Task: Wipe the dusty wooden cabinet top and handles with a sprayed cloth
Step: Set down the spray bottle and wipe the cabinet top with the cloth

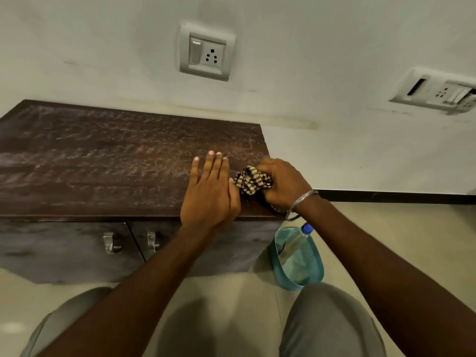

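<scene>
Cabinet top point(103, 163), dark wood streaked with pale dust, fills the left and middle of the view and runs back to a white wall. Below its front edge a left handle point(111, 242) and a right handle point(152, 240), both metal, sit either side of the gap between the doors. Further right, a switch-and-socket plate point(206, 52) is set in the wall above the cabinet. Beneath it the left hand point(210, 194) lies flat on the top near the front right corner, palm down, fingers straight and close together, holding nothing. Its thumb is just beside the cloth point(251, 181), a crumpled brown-and-cream striped rag resting on the top at its right end. The right hand point(284, 184) is curled over the cloth and grips it from the right, with a metal bangle point(300, 202) on the wrist. On the floor by the cabinet's right end stands a blue basket point(315, 264) with a clear, blue-capped bottle point(296, 243) leaning inside. Far right, a second socket plate point(435, 90) sits on the wall
</scene>
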